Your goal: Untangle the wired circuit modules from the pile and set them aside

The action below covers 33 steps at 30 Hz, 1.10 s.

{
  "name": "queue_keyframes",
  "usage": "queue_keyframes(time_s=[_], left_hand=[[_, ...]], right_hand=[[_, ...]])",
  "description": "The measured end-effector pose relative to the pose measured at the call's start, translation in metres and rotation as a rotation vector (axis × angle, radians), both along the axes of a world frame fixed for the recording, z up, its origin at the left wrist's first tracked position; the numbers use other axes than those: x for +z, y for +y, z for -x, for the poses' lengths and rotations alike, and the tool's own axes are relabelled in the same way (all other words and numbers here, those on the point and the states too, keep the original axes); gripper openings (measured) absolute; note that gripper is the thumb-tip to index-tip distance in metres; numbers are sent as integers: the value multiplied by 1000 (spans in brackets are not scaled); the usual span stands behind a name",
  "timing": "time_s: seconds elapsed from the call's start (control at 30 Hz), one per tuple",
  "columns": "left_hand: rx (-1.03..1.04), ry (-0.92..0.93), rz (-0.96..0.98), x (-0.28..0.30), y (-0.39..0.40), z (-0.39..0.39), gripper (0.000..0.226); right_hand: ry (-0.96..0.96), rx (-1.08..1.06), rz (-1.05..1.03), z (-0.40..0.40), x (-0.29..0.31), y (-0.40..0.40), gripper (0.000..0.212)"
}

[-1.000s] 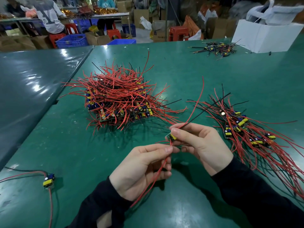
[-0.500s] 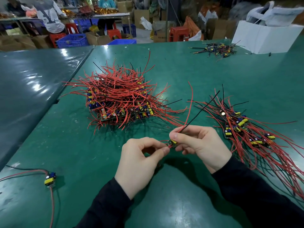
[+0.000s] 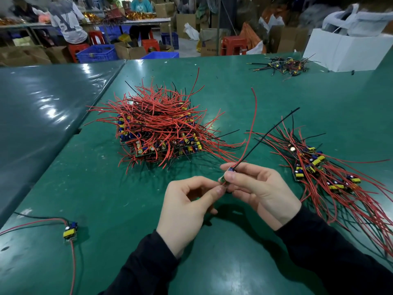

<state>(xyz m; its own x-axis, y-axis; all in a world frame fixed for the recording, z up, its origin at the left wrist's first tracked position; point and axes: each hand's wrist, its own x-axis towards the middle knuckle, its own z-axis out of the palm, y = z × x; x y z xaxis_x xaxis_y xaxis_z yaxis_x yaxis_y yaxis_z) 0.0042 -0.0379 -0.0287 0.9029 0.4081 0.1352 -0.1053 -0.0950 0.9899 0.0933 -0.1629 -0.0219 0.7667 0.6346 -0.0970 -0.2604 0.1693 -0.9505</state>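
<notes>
Head view looks down on a smooth green mat (image 3: 110, 199), faintly glossy and scuffed with pale specks. Nearest, two black sleeves lead to bare hands that meet just above it. The left hand (image 3: 187, 211) has its fingers curled, thumb and forefinger pinching the lower end of a small circuit module (image 3: 225, 176). The right hand (image 3: 261, 188) curls round the module's upper end, fingertips pressed on it. Much of the little board is hidden by the fingers; a blue part and a green edge show. From it a thin red wire (image 3: 253, 124) arcs up and away, and a straighter black wire (image 3: 268, 135) slants off to the right.

Well left of the left hand lies a single module (image 3: 69, 230), with a blocky yellow part and limp red and black leads trailing off the mat edge.

Just right of the right hand sprawls the set-aside group (image 3: 331, 177): flat boards with yellow and blue parts, their long red wires fanned out loosely toward the near right.

Beyond both hands sits the tangled pile (image 3: 161, 128), a bristling mound of springy red wires with boards stacked beneath.

Farther right, a smaller dark cluster (image 3: 282, 65) lies beside a white box (image 3: 344, 52). A glossy teal sheet (image 3: 42, 99) covers the neighbouring table to the left.
</notes>
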Motion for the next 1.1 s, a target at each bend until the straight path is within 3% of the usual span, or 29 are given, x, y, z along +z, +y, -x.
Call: queue_keyframes(time_s=[0.1, 0.2, 0.3, 0.4, 0.53, 0.6, 0.77, 0.97, 1.1], left_hand=[[-24, 27, 105, 2, 2, 1, 7], [-83, 152, 227, -1, 4, 1, 9], [-76, 186, 174, -3, 5, 1, 9], [15, 194, 18, -5, 4, -1, 12], [150, 201, -202, -7, 5, -3, 24], [131, 192, -164, -6, 6, -3, 23], [-65, 271, 143, -3, 9, -2, 17], [69, 270, -23, -11, 12, -5, 21], [31, 273, 3, -10, 15, -5, 17]], right_hand=[[-64, 36, 39, 0, 2, 0, 21], [-114, -84, 62, -6, 2, -2, 23], [-92, -124, 42, -9, 2, -4, 28], [-52, -91, -9, -4, -1, -2, 20], [-147, -100, -21, 2, -2, 2, 18], [-149, -137, -43, 1, -1, 2, 18], [-106, -222, -75, -6, 1, -1, 16], [-183, -95, -116, 9, 0, 3, 13], [-185, -184, -141, 1, 4, 1, 14]])
